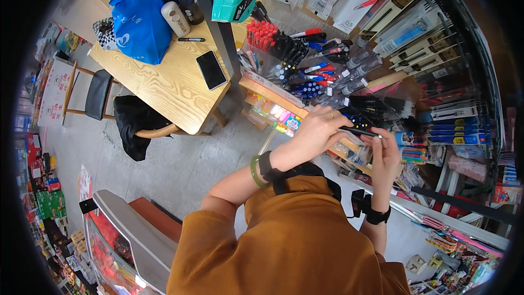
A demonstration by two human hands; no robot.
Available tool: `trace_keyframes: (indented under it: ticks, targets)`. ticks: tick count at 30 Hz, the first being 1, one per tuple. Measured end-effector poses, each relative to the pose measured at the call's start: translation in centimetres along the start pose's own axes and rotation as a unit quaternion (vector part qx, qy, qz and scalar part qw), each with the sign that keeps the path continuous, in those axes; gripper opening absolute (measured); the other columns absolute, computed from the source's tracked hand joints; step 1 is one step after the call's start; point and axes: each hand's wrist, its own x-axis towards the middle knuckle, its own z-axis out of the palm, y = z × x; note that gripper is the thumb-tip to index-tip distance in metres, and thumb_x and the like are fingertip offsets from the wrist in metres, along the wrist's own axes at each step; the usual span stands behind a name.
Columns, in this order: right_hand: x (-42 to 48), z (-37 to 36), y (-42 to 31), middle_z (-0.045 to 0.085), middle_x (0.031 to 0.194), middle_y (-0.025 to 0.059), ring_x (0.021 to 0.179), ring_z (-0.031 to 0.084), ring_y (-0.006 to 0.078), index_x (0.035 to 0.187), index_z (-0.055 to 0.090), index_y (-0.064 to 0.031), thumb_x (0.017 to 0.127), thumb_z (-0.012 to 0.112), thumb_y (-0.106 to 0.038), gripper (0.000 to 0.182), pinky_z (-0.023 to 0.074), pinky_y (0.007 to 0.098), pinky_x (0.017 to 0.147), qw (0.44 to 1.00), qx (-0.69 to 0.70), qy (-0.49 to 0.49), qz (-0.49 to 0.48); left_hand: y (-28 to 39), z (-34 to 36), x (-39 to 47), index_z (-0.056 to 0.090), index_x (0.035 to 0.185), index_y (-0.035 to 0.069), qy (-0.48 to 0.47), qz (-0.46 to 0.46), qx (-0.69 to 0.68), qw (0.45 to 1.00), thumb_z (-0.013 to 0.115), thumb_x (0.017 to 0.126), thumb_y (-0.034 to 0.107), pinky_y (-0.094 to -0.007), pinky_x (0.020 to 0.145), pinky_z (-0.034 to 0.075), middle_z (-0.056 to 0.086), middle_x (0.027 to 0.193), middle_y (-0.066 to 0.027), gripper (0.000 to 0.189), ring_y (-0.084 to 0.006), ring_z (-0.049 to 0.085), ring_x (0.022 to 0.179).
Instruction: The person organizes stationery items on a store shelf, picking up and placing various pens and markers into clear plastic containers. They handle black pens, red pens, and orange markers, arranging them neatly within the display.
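A slim black pen (pixel 361 131) is held in front of me between both hands. My left hand (pixel 323 127), with a ring on one finger, grips its left end. The fingertips of my right hand (pixel 382 147) pinch the other end, which has a small pale tip. Just beyond the hands stands a pen display rack with a wooden edge (pixel 270 94), filled with red-capped pens (pixel 262 35), blue pens (pixel 306 89) and black pens (pixel 370 104). Packs of colored pens (pixel 413 154) sit right of my right hand.
Gel refill packets (pixel 364 0) hang above the rack. At the left, a wooden table (pixel 143 84) bears a blue bag (pixel 141 22), a phone (pixel 211 70) and a marker (pixel 191 39). A dark post (pixel 223 45) rises between table and rack. A chair with black cloth (pixel 133 119) stands below.
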Motion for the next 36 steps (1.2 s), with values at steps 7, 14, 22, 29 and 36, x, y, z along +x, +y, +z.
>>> trace_keyframes:
  ticks: [7, 14, 22, 29, 36]
  targets:
    - [0.8, 0.4, -0.8, 0.065, 0.108, 0.0131, 0.097, 0.065, 0.0171, 0.120, 0.052, 0.0022, 0.099, 0.048, -0.008, 0.024, 0.0482, 0.0270, 0.086, 0.999, -0.029, 0.007, -0.030, -0.6, 0.1, 2.3, 0.066, 0.094, 0.010, 0.017, 0.054, 0.080, 0.995, 0.072, 0.076, 0.013, -0.0345, 0.084, 0.039, 0.065, 0.080, -0.0026, 0.020, -0.0213, 0.059, 0.084]
    - [-0.1, -1.2, -0.6, 0.065, 0.107, 0.0144, 0.095, 0.066, 0.0200, 0.119, 0.053, 0.0043, 0.098, 0.050, -0.009, 0.025, 0.0488, 0.0302, 0.087, 0.997, -0.051, 0.044, -0.036, -3.5, -2.5, 5.7, 0.062, 0.095, 0.004, 0.138, -0.011, 0.043, 0.989, 0.067, 0.080, 0.005, -0.0402, 0.073, 0.046, 0.063, 0.083, -0.0129, 0.016, -0.0328, 0.060, 0.080]
    - [-1.5, -2.1, -0.4, 0.066, 0.107, 0.0139, 0.096, 0.066, 0.0208, 0.118, 0.053, 0.0041, 0.097, 0.052, -0.011, 0.026, 0.0484, 0.0305, 0.087, 0.995, -0.059, 0.071, -0.029, -7.9, -1.3, 7.2, 0.063, 0.100, 0.004, 0.089, -0.026, 0.065, 0.994, 0.061, 0.082, 0.002, -0.0419, 0.071, 0.049, 0.062, 0.091, -0.0165, 0.018, -0.0381, 0.060, 0.084]
    - [-1.9, -2.3, 0.1, 0.066, 0.106, 0.0129, 0.094, 0.066, 0.0193, 0.114, 0.057, 0.0031, 0.096, 0.054, -0.009, 0.021, 0.0481, 0.0296, 0.087, 0.994, -0.061, 0.088, -0.037, -10.3, 1.0, 6.5, 0.063, 0.098, 0.006, 0.034, -0.114, 0.156, 0.981, 0.061, 0.081, 0.004, -0.0450, 0.073, 0.050, 0.064, 0.092, -0.0178, 0.017, -0.0392, 0.061, 0.084]
    - [-2.1, -2.7, -0.8, 0.067, 0.104, 0.0111, 0.093, 0.066, 0.0182, 0.110, 0.060, 0.0037, 0.094, 0.055, -0.006, 0.019, 0.0481, 0.0281, 0.085, 0.994, -0.087, 0.070, -0.019, -10.1, 0.9, 6.4, 0.065, 0.088, 0.005, 0.090, -0.125, 0.150, 0.977, 0.060, 0.083, 0.006, -0.0449, 0.071, 0.049, 0.061, 0.088, -0.0165, 0.007, -0.0377, 0.061, 0.084]
